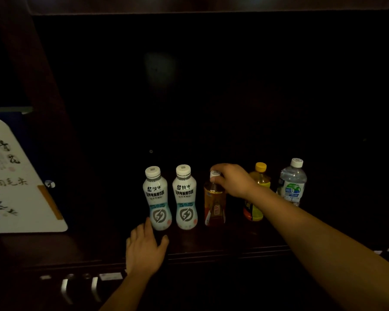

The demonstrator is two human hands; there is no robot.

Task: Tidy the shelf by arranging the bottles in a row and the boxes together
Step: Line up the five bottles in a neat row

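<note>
right hand (233, 179) reaches in from the right, fingers closed around the white cap and neck of the amber tea bottle (213, 203); bottle upright, base on the shelf (211, 241), third in line. left hand (144, 248) lies low at the shelf front, fingers spread and holding nothing, index tip just beside or touching the foot of the first white drink bottle (156, 198); contact cannot be resolved in this light. second white drink bottle (185, 198) stands just beside the first, small gap, labels facing out. right of the tea bottle, partly behind the right wrist, a yellow-capped bottle (257, 194), then a clear water bottle (292, 182) near it. all five upright, roughly one line along the shelf; spacing wider on the right half than the left. judgement: the bottle row is nearly done, what is left being a closing-up of the tea bottle and the two to its right. boxes: only one pale printed box (16, 180) shows, at far left, well apart from the bottles; no others visible in the dark, so the box part reads as not yet settled
</note>
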